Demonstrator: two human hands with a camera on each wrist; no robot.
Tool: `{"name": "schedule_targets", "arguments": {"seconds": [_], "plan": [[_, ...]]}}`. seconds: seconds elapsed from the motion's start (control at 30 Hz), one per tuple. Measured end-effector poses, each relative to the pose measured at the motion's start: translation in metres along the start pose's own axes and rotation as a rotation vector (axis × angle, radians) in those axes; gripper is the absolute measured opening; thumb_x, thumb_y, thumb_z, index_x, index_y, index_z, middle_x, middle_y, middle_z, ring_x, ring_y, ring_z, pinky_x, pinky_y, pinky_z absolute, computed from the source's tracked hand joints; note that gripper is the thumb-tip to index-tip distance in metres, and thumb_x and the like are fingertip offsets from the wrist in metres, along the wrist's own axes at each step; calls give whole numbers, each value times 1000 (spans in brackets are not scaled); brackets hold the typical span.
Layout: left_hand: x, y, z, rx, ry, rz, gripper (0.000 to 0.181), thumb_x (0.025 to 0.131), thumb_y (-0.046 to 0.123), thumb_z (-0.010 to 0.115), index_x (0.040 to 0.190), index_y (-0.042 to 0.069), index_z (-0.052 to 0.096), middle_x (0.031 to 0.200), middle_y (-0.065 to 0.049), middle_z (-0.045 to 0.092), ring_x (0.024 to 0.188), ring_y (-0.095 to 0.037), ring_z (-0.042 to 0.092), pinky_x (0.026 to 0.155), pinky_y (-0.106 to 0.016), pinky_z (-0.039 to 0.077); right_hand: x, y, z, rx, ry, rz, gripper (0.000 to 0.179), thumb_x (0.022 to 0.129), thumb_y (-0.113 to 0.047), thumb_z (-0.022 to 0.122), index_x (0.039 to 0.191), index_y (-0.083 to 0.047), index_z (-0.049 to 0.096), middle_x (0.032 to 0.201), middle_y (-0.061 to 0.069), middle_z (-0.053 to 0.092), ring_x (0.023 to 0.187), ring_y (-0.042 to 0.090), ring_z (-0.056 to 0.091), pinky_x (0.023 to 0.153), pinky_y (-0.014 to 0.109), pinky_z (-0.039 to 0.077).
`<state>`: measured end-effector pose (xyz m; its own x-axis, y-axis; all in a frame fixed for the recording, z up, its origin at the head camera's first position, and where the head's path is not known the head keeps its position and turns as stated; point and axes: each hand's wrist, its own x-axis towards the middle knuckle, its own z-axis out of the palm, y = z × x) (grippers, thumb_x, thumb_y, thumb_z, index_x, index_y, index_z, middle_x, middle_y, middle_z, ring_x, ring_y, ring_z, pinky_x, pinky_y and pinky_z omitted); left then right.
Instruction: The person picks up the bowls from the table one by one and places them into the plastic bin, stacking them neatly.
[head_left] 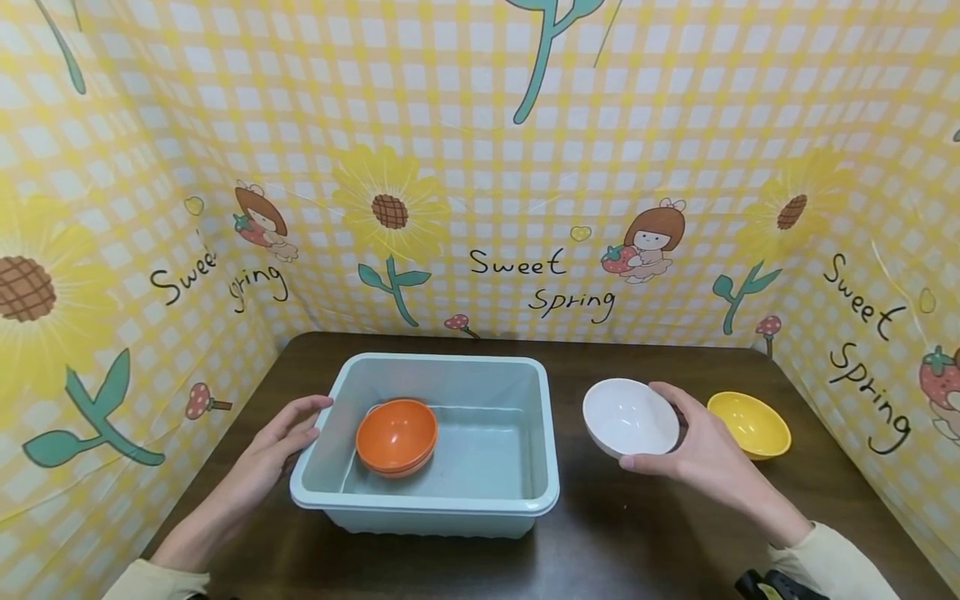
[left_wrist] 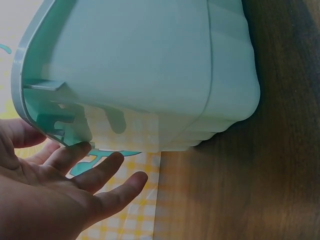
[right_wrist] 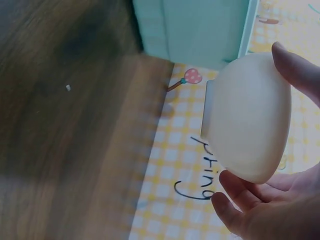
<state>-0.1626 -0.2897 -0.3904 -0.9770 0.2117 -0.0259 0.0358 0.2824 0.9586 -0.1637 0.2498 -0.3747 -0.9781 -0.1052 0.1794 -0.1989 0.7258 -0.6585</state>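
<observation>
My right hand (head_left: 701, 450) grips a white bowl (head_left: 628, 415), thumb on its near side and fingers round the far side. In the right wrist view the bowl (right_wrist: 250, 117) shows its outside and foot, held up over the table. My left hand (head_left: 273, 442) is at the left side of the pale blue-green basin (head_left: 431, 504), fingertips right at its rim. The left wrist view shows those fingers spread and loosely bent beside the basin wall (left_wrist: 140, 60). Inside the basin, toward the left, sit stacked orange bowls (head_left: 397, 433).
A yellow bowl (head_left: 750, 423) stands on the dark wooden table (head_left: 630, 533), just beyond my right hand. Yellow checked cloth (head_left: 495, 183) with flowers and lettering rises behind the table and on both sides. A tiny white speck (right_wrist: 68, 87) lies on the tabletop.
</observation>
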Motion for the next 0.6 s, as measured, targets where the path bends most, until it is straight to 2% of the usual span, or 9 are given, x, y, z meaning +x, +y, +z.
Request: {"name": "schedule_targets", "arguments": {"seconds": [0.27, 0.6], "plan": [[0, 0, 0, -7, 2, 1, 48, 115, 29, 45, 157, 7, 33, 165, -27, 33, 121, -3, 57, 88, -32, 52, -3, -12, -4, -13, 19, -25, 110, 68, -52, 99, 152, -4, 46, 137, 19, 62, 110, 33, 64, 85, 47, 52], [1, 0, 1, 4, 4, -10, 48, 115, 28, 45, 157, 8, 33, 166, -27, 31, 122, 2, 53, 89, -31, 52, -7, -22, -8, -17, 37, -61, 108, 67, -52, 99, 150, -6, 48, 132, 16, 65, 106, 30, 65, 83, 46, 53]]}}
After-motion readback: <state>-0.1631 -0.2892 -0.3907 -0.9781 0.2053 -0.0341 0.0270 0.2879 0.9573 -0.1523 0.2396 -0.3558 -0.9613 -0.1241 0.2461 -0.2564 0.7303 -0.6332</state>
